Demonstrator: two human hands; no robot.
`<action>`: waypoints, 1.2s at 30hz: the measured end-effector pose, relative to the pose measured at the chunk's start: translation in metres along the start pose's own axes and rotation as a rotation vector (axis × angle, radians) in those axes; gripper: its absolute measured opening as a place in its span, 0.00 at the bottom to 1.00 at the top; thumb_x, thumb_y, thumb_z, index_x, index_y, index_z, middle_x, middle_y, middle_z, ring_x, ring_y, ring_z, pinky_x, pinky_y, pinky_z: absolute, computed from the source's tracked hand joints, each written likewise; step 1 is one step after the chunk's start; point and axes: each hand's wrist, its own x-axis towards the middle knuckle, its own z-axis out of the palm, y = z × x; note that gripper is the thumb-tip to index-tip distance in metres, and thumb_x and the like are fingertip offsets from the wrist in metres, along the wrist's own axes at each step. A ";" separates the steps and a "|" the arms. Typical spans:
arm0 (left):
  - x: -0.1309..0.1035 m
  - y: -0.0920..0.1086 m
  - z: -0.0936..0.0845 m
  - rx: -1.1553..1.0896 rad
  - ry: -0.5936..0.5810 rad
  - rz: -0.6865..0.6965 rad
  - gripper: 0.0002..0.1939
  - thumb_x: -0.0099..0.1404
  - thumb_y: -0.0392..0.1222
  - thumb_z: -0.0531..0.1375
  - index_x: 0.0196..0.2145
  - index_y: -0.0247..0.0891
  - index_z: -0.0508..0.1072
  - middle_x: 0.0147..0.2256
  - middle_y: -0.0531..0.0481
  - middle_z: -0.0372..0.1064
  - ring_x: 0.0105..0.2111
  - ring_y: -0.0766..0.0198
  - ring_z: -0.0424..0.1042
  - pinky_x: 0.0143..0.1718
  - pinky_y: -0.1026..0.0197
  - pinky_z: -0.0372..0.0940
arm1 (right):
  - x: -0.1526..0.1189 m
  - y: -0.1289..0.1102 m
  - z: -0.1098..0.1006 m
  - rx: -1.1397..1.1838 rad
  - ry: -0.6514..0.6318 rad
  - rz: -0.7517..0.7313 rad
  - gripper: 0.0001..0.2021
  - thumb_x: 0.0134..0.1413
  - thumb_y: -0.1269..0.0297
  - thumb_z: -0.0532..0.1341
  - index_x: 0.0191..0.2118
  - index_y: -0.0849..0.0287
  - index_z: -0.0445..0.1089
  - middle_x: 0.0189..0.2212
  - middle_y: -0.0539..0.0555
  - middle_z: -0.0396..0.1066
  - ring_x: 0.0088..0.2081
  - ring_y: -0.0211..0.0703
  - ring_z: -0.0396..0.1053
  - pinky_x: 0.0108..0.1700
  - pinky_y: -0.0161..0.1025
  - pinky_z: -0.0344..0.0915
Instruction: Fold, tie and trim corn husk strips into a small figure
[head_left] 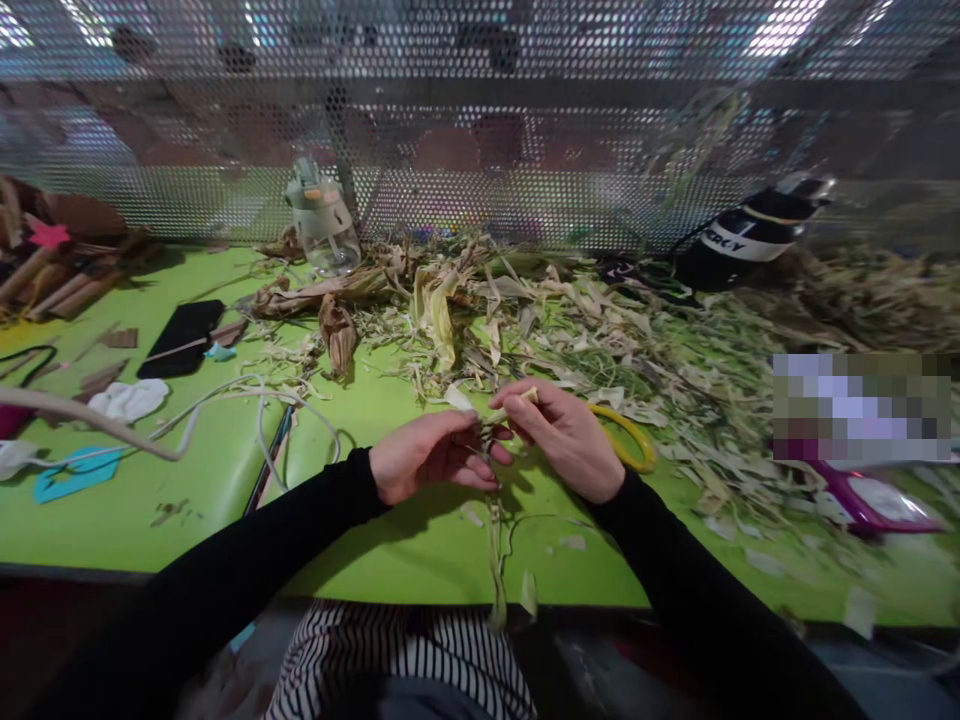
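Note:
My left hand [435, 450] is closed around the upper part of a dried husk strand [495, 545], which hangs down past the front edge of the green table. My right hand [559, 435] pinches a pale end of the husk between thumb and forefinger, just above and right of the left fingers. The two hands almost meet in front of the body. Just behind the right hand lies a yellow loop handle [637, 445]. A pale husk piece [457, 398] stands up beside the left fingertips.
Loose husk scraps [600, 330] spread across the back and right of the table [337, 560]. A clear bottle [326, 220] and a black bottle [742, 240] stand by the mesh. A phone [181, 338], white cables [259, 385] and a magenta device [870, 500] lie around.

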 end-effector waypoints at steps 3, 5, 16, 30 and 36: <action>0.000 -0.004 0.000 0.192 0.038 0.139 0.16 0.62 0.49 0.56 0.36 0.30 0.69 0.32 0.46 0.70 0.25 0.71 0.69 0.36 0.61 0.68 | 0.000 0.003 0.000 -0.072 0.019 -0.111 0.12 0.58 0.54 0.57 0.34 0.58 0.70 0.26 0.50 0.67 0.25 0.35 0.63 0.28 0.34 0.62; -0.001 -0.006 0.000 0.371 0.076 0.276 0.17 0.62 0.51 0.56 0.34 0.32 0.68 0.32 0.47 0.69 0.25 0.70 0.69 0.33 0.62 0.68 | 0.000 0.006 -0.001 -0.122 0.051 -0.215 0.11 0.57 0.55 0.58 0.34 0.56 0.71 0.28 0.51 0.68 0.30 0.38 0.66 0.31 0.36 0.64; -0.008 -0.007 -0.003 1.173 0.298 0.691 0.16 0.69 0.47 0.44 0.37 0.34 0.66 0.23 0.51 0.65 0.26 0.65 0.67 0.36 0.59 0.65 | -0.005 0.008 0.006 -0.215 0.112 -0.441 0.04 0.52 0.64 0.63 0.34 0.56 0.70 0.28 0.51 0.70 0.29 0.38 0.68 0.30 0.36 0.66; -0.006 0.018 -0.010 0.624 0.228 0.427 0.13 0.60 0.44 0.58 0.41 0.34 0.64 0.26 0.53 0.66 0.24 0.71 0.67 0.26 0.67 0.65 | -0.003 0.006 0.005 -0.514 0.164 -0.357 0.07 0.56 0.61 0.60 0.34 0.59 0.65 0.28 0.52 0.70 0.28 0.38 0.67 0.29 0.35 0.64; -0.003 0.000 -0.009 0.991 0.365 0.718 0.08 0.62 0.41 0.56 0.39 0.37 0.65 0.34 0.50 0.68 0.32 0.68 0.68 0.32 0.65 0.63 | -0.005 0.002 0.011 -0.617 0.173 -0.285 0.10 0.59 0.57 0.56 0.34 0.59 0.64 0.27 0.52 0.69 0.26 0.38 0.66 0.27 0.35 0.63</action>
